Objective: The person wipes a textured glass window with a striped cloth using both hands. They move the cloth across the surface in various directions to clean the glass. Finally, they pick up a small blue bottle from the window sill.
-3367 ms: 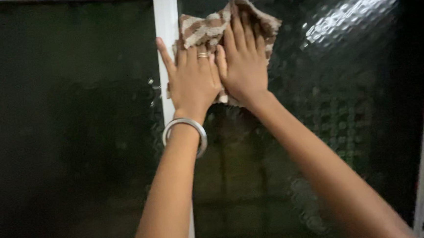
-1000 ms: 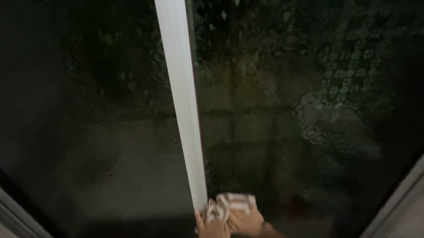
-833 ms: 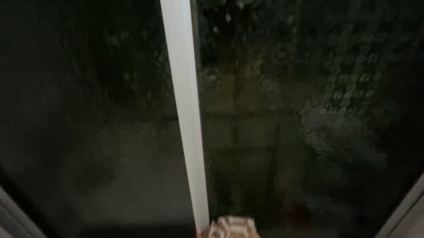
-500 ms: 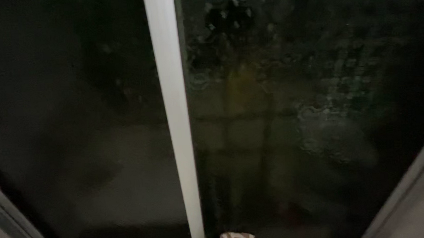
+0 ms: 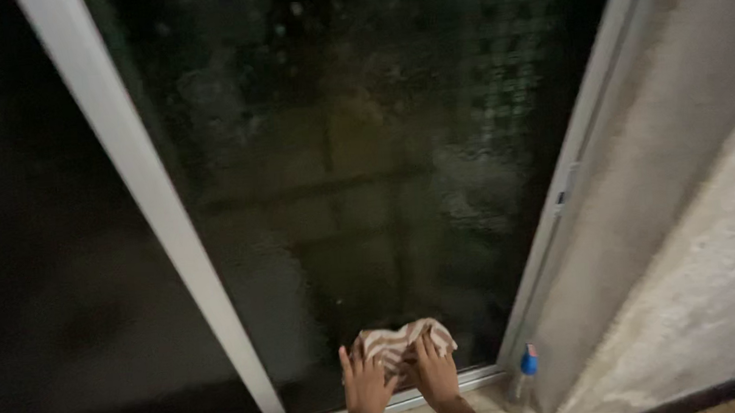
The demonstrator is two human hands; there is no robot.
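Observation:
A brown and white striped cloth (image 5: 403,340) is pressed flat against the lower part of a dark patterned glass pane (image 5: 356,165). My left hand (image 5: 366,385) lies on the cloth's lower left with fingers spread, a metal bangle at the wrist. My right hand (image 5: 436,374) lies beside it on the cloth's lower right, fingers together. Both palms push the cloth onto the glass just above the bottom rail of the window frame (image 5: 396,400).
A white frame bar (image 5: 151,211) runs slanted to the left of the hands, with another dark pane (image 5: 50,294) beyond it. The right frame post (image 5: 566,186) meets a grey rough wall (image 5: 684,238). A bottle with a blue cap (image 5: 522,377) stands at the post's foot.
The hands and cloth slid from the top of the pane down to its bottom, then rightward away from the white bar. The view swung right, so the wall and bottle appeared.

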